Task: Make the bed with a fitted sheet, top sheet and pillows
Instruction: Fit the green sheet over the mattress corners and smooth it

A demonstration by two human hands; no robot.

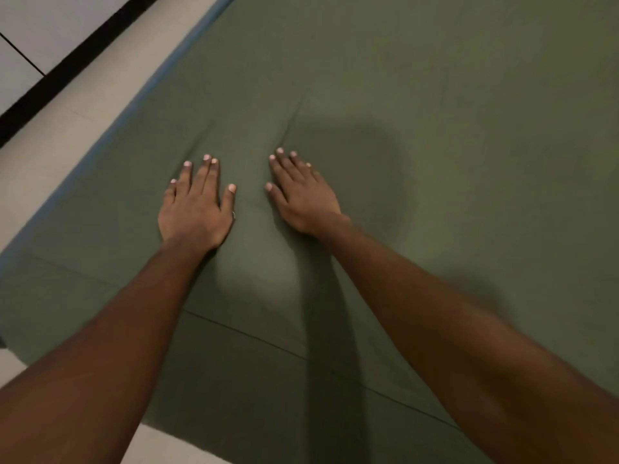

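Observation:
An olive-green sheet (435,95) lies spread flat over the bed and fills most of the view. My left hand (196,205) presses palm-down on it with straight fingers, a little left of centre. My right hand (303,195) lies flat on the sheet just beside it, fingers straight and pointing away from me. A shallow crease (293,122) runs up the cloth from between the fingertips. A fold line (268,343) crosses the sheet under my forearms. A blue edge (147,92) of another layer shows along the sheet's left side. No pillows are in view.
Pale tiled floor (43,152) runs along the left of the bed, with a black strip (67,61) at the foot of a white wall at top left. More floor (160,443) shows at the bottom edge, near the sheet's hanging corner.

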